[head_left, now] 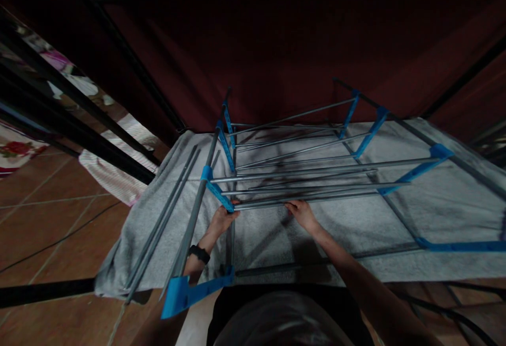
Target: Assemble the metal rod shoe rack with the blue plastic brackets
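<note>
A rack frame of grey metal tubes and blue plastic brackets lies in front of me. My left hand [222,221], with a dark band on its wrist, grips the lower end of a blue bracket [217,194] on the left side. The fingertips there are partly hidden behind the bracket. Close to its middle, a thin metal tube [264,205] is pinched by the fingers of my right hand [302,214]. That tube's left end meets the bracket at my left hand. Several more tubes [316,169] run across to blue brackets [419,175] on the right side.
Beneath the frame is a grey blanket [150,204]. Loose tubes [168,219] rest on it at the left. A dark red panel [276,56] stands behind, with black bars [106,151] at left. Tiled floor [59,225] and a striped cloth [118,169] show beyond.
</note>
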Available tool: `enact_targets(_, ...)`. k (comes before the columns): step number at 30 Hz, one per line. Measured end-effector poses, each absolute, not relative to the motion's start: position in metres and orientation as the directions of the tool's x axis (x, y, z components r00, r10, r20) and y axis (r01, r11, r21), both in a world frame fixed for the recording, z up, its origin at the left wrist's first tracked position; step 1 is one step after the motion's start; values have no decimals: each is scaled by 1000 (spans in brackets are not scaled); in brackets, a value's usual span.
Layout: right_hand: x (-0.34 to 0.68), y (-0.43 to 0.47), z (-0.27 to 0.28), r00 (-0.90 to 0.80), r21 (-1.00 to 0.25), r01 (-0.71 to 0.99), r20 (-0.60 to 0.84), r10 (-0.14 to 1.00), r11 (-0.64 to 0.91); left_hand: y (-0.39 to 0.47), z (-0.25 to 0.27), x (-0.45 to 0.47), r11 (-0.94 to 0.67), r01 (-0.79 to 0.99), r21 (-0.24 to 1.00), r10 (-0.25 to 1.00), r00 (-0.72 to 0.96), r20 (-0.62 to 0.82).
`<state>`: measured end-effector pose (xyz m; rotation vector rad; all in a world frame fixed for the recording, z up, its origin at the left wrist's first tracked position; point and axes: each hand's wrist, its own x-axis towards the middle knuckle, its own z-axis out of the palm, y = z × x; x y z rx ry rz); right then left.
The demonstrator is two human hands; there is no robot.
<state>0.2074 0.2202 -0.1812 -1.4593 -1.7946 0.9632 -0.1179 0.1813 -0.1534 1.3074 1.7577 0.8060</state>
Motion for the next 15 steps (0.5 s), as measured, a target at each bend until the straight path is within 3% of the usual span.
enact_targets(15, 208, 220, -186, -212, -777, 608, 37, 977, 162, 182, -160, -119, 252, 404, 879, 966, -159, -204)
